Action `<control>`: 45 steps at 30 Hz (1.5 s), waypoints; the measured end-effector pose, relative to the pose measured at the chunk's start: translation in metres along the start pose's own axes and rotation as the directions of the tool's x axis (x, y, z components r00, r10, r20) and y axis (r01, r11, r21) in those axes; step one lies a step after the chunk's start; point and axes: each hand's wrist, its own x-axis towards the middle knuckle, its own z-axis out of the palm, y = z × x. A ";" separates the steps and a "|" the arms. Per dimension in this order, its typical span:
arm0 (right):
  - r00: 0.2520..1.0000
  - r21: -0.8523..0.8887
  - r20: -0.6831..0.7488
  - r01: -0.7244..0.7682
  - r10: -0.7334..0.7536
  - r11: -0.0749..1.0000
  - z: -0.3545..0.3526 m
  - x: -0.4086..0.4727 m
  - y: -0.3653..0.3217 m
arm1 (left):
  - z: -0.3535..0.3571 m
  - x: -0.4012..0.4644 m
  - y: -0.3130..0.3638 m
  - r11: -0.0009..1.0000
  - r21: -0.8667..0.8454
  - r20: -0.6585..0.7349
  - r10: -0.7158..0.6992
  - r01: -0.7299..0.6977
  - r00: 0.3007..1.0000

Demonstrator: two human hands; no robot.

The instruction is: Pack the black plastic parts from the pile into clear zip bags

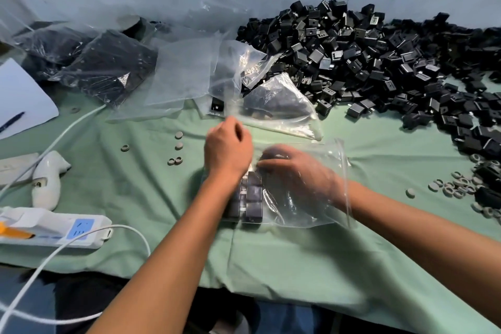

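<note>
Right hand (295, 171) inside zip bag (320, 206), apparently beside parts (250, 198); pile (379, 62) behind.

A green cloth (135, 198) (creased) bears black parts (379, 62); zip bags (311, 198); a power strip (67, 230).

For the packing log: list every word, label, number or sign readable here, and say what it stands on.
No text can be read.
White power strip: blue panel with pale socket marks, no legible writing.
White paper under the pen: shows blank.
Black plastic parts: pale patches, too small to read.
Clear zip bags: no print visible.
</note>
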 end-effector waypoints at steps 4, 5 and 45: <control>0.994 -0.008 -0.111 0.008 -0.009 1.000 0.018 -0.005 0.003 | 0.006 0.000 -0.056 0.960 0.272 0.105 0.043 -0.070 0.994; 0.986 0.008 -0.164 0.023 -0.021 1.000 0.022 -0.008 0.005 | 0.009 -0.001 -0.063 0.940 0.320 0.167 0.070 -0.121 0.983; 0.945 -0.126 -0.280 0.140 -0.171 0.982 0.025 -0.009 -0.008 | 0.009 -0.007 -0.060 0.903 0.369 0.203 0.153 -0.220 0.967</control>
